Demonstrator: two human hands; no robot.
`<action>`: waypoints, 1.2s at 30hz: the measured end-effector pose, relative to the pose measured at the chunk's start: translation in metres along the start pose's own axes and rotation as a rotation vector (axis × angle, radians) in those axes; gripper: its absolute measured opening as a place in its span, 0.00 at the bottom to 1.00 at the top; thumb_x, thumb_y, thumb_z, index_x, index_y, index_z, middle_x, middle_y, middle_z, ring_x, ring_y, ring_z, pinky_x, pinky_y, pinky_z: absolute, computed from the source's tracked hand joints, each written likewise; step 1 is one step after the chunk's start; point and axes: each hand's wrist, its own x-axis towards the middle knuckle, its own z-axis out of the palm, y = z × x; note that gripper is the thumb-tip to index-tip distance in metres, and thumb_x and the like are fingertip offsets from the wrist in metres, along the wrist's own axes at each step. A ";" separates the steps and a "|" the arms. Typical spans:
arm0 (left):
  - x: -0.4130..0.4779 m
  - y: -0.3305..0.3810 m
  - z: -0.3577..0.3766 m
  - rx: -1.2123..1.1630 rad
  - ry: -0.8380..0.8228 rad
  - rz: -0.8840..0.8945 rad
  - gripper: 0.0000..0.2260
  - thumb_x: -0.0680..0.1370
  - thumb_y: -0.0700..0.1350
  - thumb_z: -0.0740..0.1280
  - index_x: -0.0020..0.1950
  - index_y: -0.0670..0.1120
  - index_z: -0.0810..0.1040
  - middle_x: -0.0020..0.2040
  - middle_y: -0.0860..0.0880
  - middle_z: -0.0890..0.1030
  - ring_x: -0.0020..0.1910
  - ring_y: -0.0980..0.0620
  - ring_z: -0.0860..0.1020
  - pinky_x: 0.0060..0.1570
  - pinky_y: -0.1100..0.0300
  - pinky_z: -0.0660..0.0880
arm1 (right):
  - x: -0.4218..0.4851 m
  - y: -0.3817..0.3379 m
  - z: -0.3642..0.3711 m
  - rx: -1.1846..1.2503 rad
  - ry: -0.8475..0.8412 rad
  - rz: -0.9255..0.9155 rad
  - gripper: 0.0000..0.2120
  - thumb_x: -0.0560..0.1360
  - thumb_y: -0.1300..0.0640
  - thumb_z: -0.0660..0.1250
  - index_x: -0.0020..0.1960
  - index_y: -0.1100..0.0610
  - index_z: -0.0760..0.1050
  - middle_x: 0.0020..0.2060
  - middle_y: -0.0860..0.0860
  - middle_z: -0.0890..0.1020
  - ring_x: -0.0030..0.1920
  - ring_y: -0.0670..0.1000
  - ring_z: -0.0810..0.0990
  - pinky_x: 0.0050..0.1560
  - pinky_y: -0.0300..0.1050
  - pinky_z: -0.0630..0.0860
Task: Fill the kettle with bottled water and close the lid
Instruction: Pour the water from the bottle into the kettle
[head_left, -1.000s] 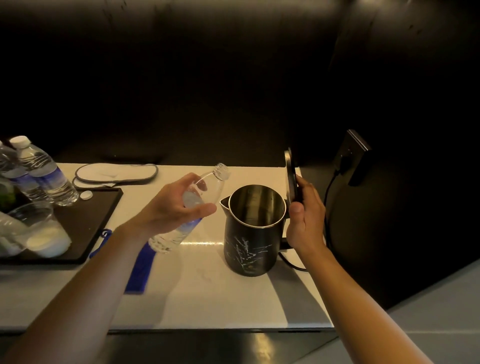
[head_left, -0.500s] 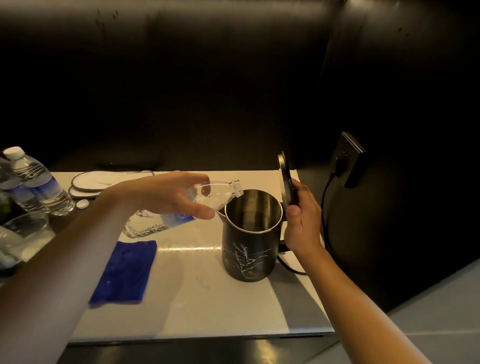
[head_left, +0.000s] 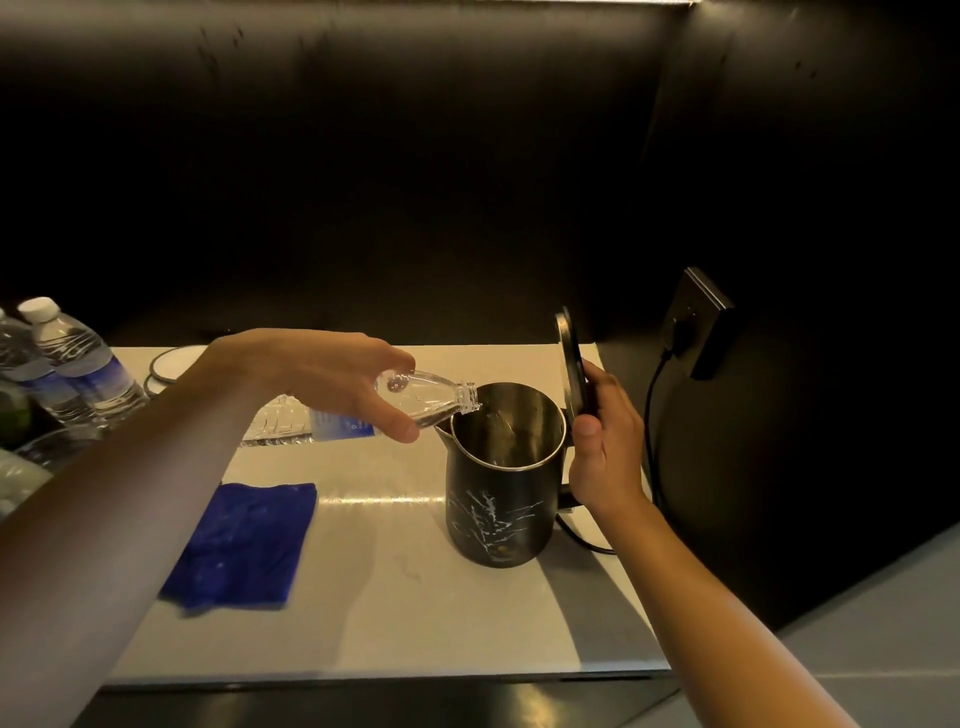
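Note:
A black kettle (head_left: 498, 512) with white marbling stands on the pale counter (head_left: 395, 613), its steel mouth open. Its lid (head_left: 571, 358) is swung upright at the right side, and my right hand (head_left: 602, 447) holds it there. My left hand (head_left: 337, 374) grips an uncapped clear water bottle (head_left: 431, 397), tipped almost level. The bottle's mouth sits over the kettle's left rim, and water runs from it into the kettle.
A blue cloth (head_left: 244, 545) lies on the counter left of the kettle. Two capped water bottles (head_left: 78, 364) stand at the far left beside a glass. A black cord (head_left: 652, 415) runs from the kettle to a wall socket (head_left: 701, 322) on the right.
My left hand has tipped the bottle from slanting upward to almost level and brought its mouth over the kettle's rim. Water now flows in. My right hand keeps holding the lid.

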 end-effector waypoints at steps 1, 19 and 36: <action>-0.001 0.003 -0.001 0.012 0.007 -0.009 0.56 0.54 0.78 0.66 0.78 0.54 0.64 0.75 0.51 0.72 0.68 0.45 0.74 0.67 0.48 0.75 | 0.000 0.000 0.000 -0.002 -0.001 0.003 0.49 0.72 0.22 0.45 0.67 0.61 0.74 0.50 0.55 0.79 0.47 0.51 0.79 0.45 0.38 0.75; -0.002 0.016 -0.018 0.131 0.011 -0.044 0.51 0.57 0.70 0.69 0.77 0.52 0.65 0.74 0.50 0.72 0.70 0.44 0.74 0.67 0.49 0.74 | -0.001 -0.002 -0.002 -0.003 -0.020 0.011 0.44 0.75 0.25 0.47 0.69 0.60 0.73 0.51 0.54 0.79 0.48 0.50 0.78 0.44 0.35 0.74; 0.002 0.033 -0.032 0.263 -0.031 -0.055 0.43 0.65 0.69 0.72 0.75 0.51 0.68 0.71 0.50 0.76 0.66 0.43 0.77 0.64 0.48 0.78 | -0.002 -0.002 -0.002 -0.001 -0.028 0.068 0.31 0.73 0.43 0.53 0.70 0.58 0.72 0.54 0.54 0.79 0.52 0.52 0.79 0.48 0.48 0.80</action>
